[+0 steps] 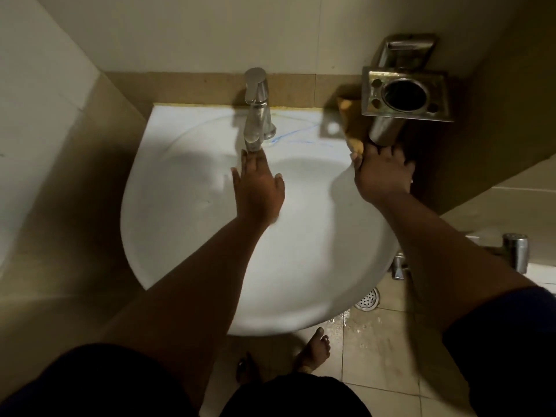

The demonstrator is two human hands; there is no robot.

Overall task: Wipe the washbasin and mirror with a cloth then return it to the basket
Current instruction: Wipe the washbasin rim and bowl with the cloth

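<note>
A white washbasin (186,206) fills the middle of the view, with faint blue marks on its rim behind the bowl. My left hand (258,185) stretches flat over the bowl, its fingertips under the spout of the steel tap (255,115). My right hand (382,170) presses a yellow-orange cloth (350,118) against the basin's back right rim, under the steel holder. Most of the cloth is hidden by the hand and the holder. Neither a mirror nor a basket is in view.
A steel tumbler and toothbrush holder (406,94) juts from the wall above my right hand, with a steel soap dish (409,48) behind it. Low on the right wall sit taps (516,251). A floor drain (368,300) and wet tiles lie below, by my bare foot (314,349).
</note>
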